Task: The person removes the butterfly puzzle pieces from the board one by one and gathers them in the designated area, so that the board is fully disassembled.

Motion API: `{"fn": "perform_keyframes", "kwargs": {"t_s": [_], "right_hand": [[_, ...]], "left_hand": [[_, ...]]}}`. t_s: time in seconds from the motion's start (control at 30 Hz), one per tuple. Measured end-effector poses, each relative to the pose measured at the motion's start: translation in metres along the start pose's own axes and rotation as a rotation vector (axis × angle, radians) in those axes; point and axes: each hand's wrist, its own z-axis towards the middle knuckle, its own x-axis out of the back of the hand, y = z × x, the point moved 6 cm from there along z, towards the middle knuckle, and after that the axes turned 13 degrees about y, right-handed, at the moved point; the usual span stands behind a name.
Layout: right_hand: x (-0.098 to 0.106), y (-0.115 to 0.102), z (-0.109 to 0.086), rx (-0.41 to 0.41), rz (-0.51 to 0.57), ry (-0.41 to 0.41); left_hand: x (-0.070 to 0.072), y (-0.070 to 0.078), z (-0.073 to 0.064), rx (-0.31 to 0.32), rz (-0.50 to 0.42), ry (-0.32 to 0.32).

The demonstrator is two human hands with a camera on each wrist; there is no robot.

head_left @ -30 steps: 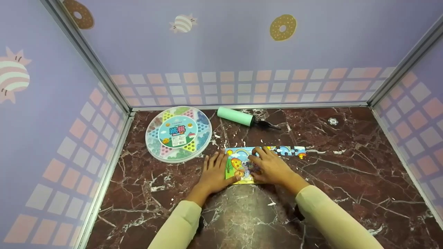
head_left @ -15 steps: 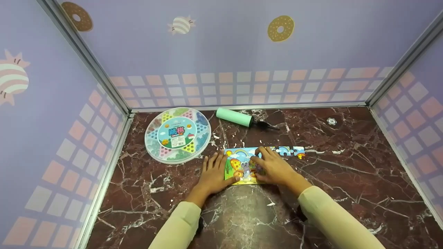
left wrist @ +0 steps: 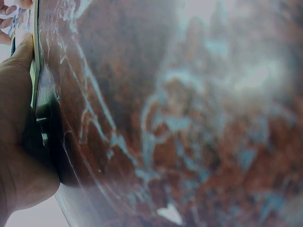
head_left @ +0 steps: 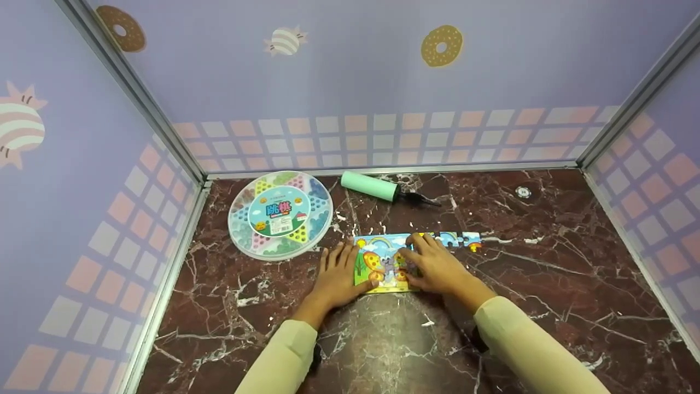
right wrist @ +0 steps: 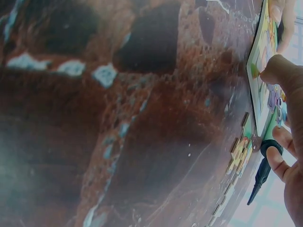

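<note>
A colourful cartoon jigsaw puzzle (head_left: 380, 254) lies flat on the dark red marbled surface. My left hand (head_left: 342, 273) rests flat at its left edge, fingers straight, the thumb on the picture's lower left. Over the puzzle's right part my right hand (head_left: 437, 266) bends its fingers, thumb and fingertips spread apart on the picture and hiding some of it. The right wrist view shows the right thumb (right wrist: 279, 71) touching the puzzle's face near its edge. Puzzle pieces (head_left: 449, 239) lie in a row off the upper right corner.
A round Chinese checkers box (head_left: 280, 215) lies at the back left. Behind the puzzle is a mint-green hand pump (head_left: 369, 186) with a black nozzle. A small round chip (head_left: 523, 192) sits at the back right. Purple patterned panels (head_left: 350, 82) enclose three sides.
My right hand has shifted slightly right across the puzzle, uncovering more of the picture's middle. My left hand has stayed at the left edge.
</note>
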Motion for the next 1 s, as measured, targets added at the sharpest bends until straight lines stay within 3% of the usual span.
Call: {"fn": "perform_keyframes", "kwargs": {"t_s": [0.33, 0.67, 1.0], "right_hand": [[0.006, 0.005, -0.005, -0.033, 0.019, -0.011], [0.009, 0.010, -0.011, -0.004, -0.003, 0.017], [0.012, 0.015, -0.017, -0.033, 0.045, 0.015]], "left_hand": [[0.000, 0.000, -0.001, -0.004, -0.013, 0.007], [0.001, 0.001, -0.001, 0.006, -0.028, -0.007], [0.001, 0.002, -0.001, 0.007, -0.034, -0.010]]}}
